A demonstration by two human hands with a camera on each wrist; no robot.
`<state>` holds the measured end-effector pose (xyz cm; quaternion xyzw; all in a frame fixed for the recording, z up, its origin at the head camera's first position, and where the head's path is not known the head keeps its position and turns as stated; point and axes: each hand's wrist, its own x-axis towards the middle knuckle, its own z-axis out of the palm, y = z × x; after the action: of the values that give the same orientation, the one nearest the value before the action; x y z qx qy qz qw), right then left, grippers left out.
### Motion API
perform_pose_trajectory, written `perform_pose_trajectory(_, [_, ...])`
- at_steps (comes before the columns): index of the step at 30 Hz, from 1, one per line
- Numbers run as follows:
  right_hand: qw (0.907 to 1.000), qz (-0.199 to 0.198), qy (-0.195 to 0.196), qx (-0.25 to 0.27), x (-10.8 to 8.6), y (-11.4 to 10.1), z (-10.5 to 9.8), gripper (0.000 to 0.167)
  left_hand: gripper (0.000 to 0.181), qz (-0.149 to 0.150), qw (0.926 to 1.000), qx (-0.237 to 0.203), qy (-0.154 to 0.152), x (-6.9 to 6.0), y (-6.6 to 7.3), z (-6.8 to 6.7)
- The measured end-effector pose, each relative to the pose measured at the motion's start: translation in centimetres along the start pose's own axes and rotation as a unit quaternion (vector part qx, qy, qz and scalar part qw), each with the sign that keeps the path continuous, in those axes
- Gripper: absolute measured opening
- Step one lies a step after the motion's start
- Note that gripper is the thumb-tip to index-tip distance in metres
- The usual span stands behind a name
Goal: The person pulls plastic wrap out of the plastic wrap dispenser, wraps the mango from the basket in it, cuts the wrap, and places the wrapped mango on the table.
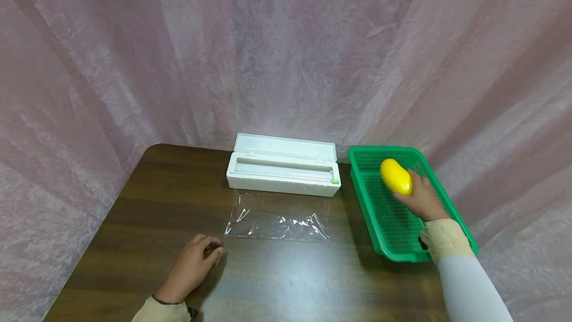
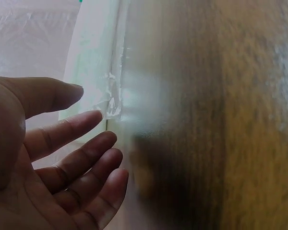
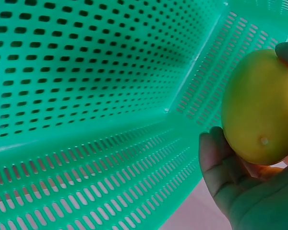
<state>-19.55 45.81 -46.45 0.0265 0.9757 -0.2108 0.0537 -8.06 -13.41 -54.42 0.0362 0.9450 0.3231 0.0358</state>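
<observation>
A yellow mango [image 1: 395, 177] is gripped by my right hand [image 1: 422, 199] over the green plastic basket [image 1: 380, 248]. In the right wrist view, fingers and thumb curl around the mango [image 3: 261, 108]. My left hand [image 1: 191, 266] is loosely bent near the table's front left and holds nothing. Its fingers [image 2: 81, 158] and thumb stand apart in the left wrist view. To its upper right, a sheet of clear plastic wrap [image 1: 279, 222] lies on the table, running out from the white cling film dispenser box [image 1: 281, 185]. The dispenser's lid [image 1: 286, 147] stands raised, with the roll [image 1: 281, 170] visible inside.
The dark wooden table [image 1: 147, 202] carries the dispenser at its back middle and the basket on its right side. A pinkish curtain [image 1: 286, 53] hangs close behind the table and around both sides. A small green piece [image 1: 335, 181] sits at the dispenser's right end.
</observation>
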Motion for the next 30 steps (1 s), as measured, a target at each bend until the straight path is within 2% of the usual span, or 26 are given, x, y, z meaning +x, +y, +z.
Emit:
perform_pose_trajectory(7, [0.9997, -0.018, 0.018, 0.004, -0.1, -1.3, -0.5, 0.094, 0.012, 0.012, 0.9999, -0.001, 0.01, 0.2, 0.1, -0.1])
perform_pose_trajectory(18, [0.9963, -0.07, 0.051, 0.005, -0.7, -4.6, -1.8, 0.093, 0.018, 0.002, 0.9999, 0.003, -0.014, 1.0, 0.4, -0.4])
perform_pose_trajectory(25, [0.9946, -0.087, 0.056, -0.006, -1.3, -6.4, -2.2, 0.093, 0.016, 0.024, 0.9996, 0.003, 0.012, 1.1, 0.7, -1.3])
perform_pose_trajectory(30, [0.993, -0.102, 0.058, -0.008, -1.9, -7.4, -2.3, 0.092, 0.02, 0.034, 0.9992, 0.012, 0.016, 1.2, 1.0, -1.5])
